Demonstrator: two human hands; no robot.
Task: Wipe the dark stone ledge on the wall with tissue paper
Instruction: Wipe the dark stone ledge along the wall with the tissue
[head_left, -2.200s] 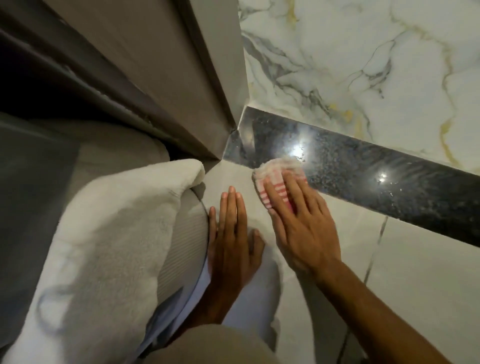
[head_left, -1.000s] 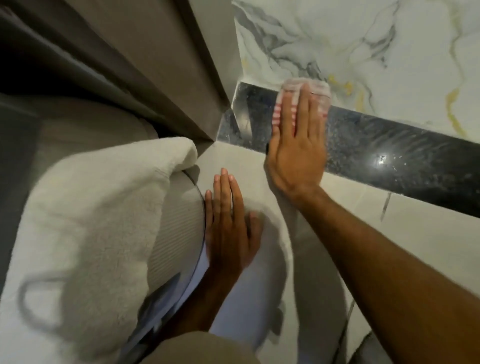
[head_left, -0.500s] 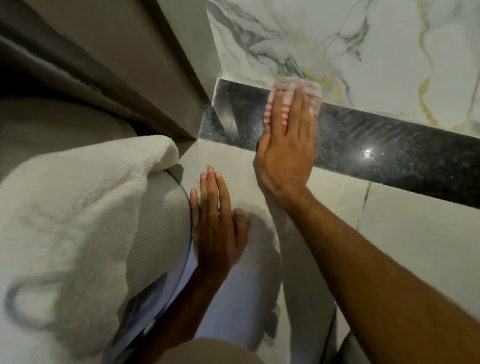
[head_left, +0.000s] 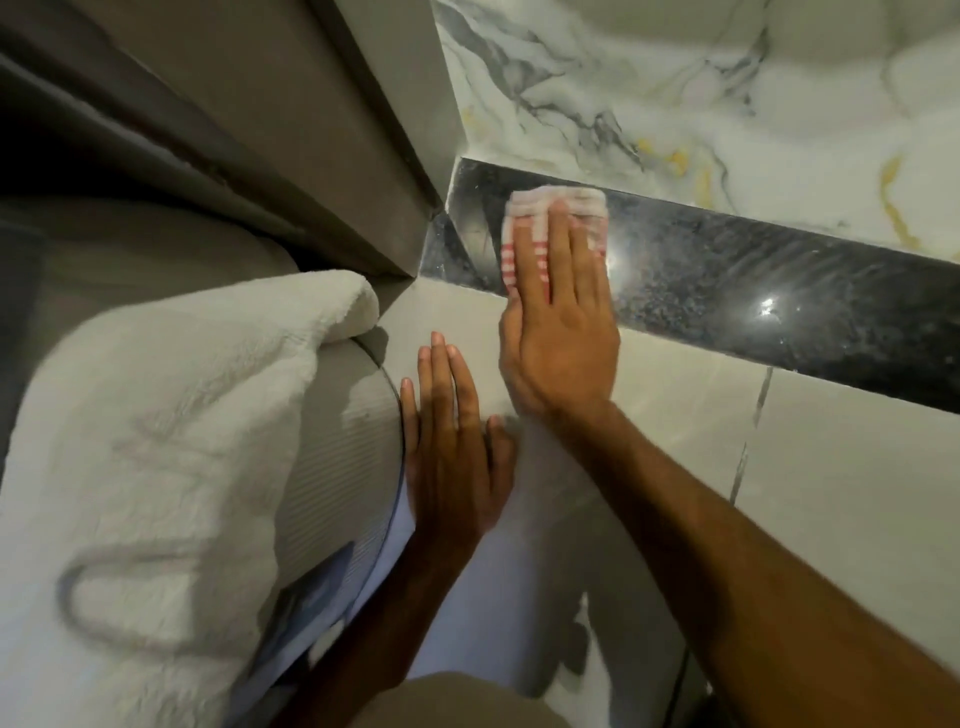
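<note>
A glossy dark stone ledge (head_left: 727, 280) runs as a band across the wall, between white marble above and pale tiles below. A folded tissue paper (head_left: 550, 202) with pink stripes lies flat on the ledge near its left end. My right hand (head_left: 558, 317) presses on the tissue with straight fingers, and most of the paper is hidden under them. My left hand (head_left: 452, 452) rests flat on the pale tile below the ledge, fingers together, holding nothing.
A white fluffy towel (head_left: 156, 441) lies over a ribbed grey object (head_left: 337, 452) at the left, close to my left hand. A grey door frame (head_left: 322, 135) meets the ledge's left end. White veined marble (head_left: 701, 93) covers the wall above.
My right hand took the tissue from the ledge's lower edge up onto its face and keeps it near the left end. The left hand stays flat on the tile.
</note>
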